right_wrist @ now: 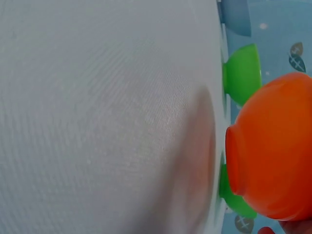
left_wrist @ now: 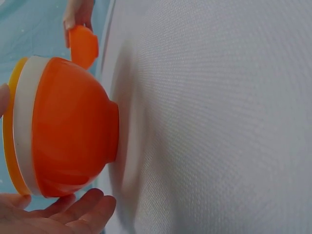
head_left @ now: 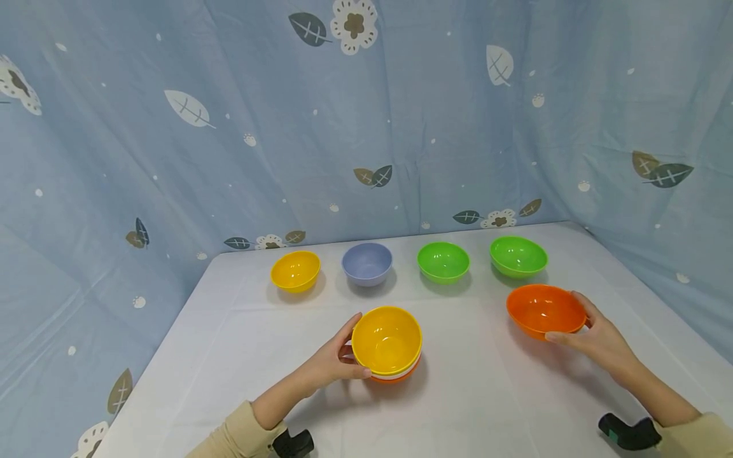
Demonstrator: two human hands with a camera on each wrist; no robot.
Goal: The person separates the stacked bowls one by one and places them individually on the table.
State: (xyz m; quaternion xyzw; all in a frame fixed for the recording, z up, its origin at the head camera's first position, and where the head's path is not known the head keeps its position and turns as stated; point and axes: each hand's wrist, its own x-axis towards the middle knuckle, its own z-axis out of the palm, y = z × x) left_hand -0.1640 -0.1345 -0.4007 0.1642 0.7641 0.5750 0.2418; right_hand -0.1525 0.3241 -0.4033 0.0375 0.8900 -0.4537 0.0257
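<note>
My left hand [head_left: 332,364] holds a stack of nested bowls near the table's middle, thumb at the near rim and fingers round the left side. A yellow bowl [head_left: 387,340] sits on top, a white bowl [left_wrist: 24,122] shows as a band beneath it, and an orange bowl [left_wrist: 73,131] is lowest. In the left wrist view the stack's base is close over the cloth. Over at the right, my right hand [head_left: 601,343] grips another orange bowl [head_left: 543,312] by its right side, thumb in front. That bowl is raised and tipped slightly, its shadow below.
Along the back stand a yellow bowl [head_left: 295,272], a blue-grey bowl [head_left: 367,264] and two green bowls, one left [head_left: 443,262] and one right [head_left: 518,257]. A white cloth covers the table [head_left: 475,394]. A patterned blue curtain [head_left: 401,127] hangs behind and at the sides.
</note>
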